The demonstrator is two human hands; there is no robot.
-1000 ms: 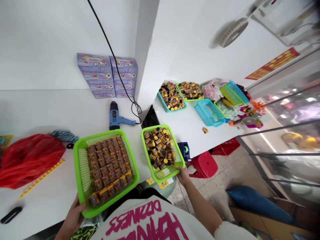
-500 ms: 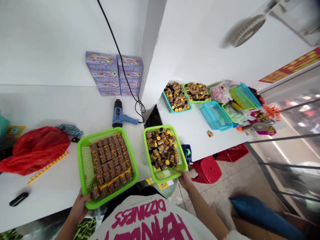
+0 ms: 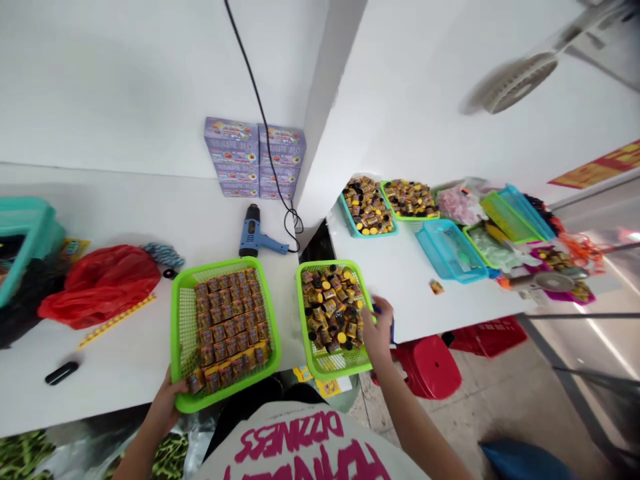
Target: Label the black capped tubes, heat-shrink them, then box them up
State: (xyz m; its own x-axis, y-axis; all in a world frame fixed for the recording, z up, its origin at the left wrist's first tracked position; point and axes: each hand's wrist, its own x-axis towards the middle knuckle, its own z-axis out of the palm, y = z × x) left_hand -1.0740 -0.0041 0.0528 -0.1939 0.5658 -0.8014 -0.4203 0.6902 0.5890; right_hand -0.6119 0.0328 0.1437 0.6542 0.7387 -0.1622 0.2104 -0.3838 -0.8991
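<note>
Two green mesh baskets sit at the near edge of the white table (image 3: 125,220). The left green basket (image 3: 179,333) holds small brown packets packed in tidy rows; my left hand (image 3: 167,399) grips its near left corner. The right green basket (image 3: 304,333) holds loose brown and yellow packets with black and yellow caps. My right hand (image 3: 377,328) is at that basket's right rim, fingers curled by the loose packets; whether it holds one is hidden.
A blue heat gun (image 3: 255,233) with a black cord lies behind the baskets, before stacked purple boxes (image 3: 255,159). A red plastic bag (image 3: 100,283), a teal bin (image 3: 25,233) and a black object (image 3: 61,372) lie left. The right table carries more baskets (image 3: 450,247); a red stool (image 3: 433,365) stands below.
My right hand left the near corner of the right basket and rose to its right rim by the packets. The view shifted left, bringing a teal bin into sight.
</note>
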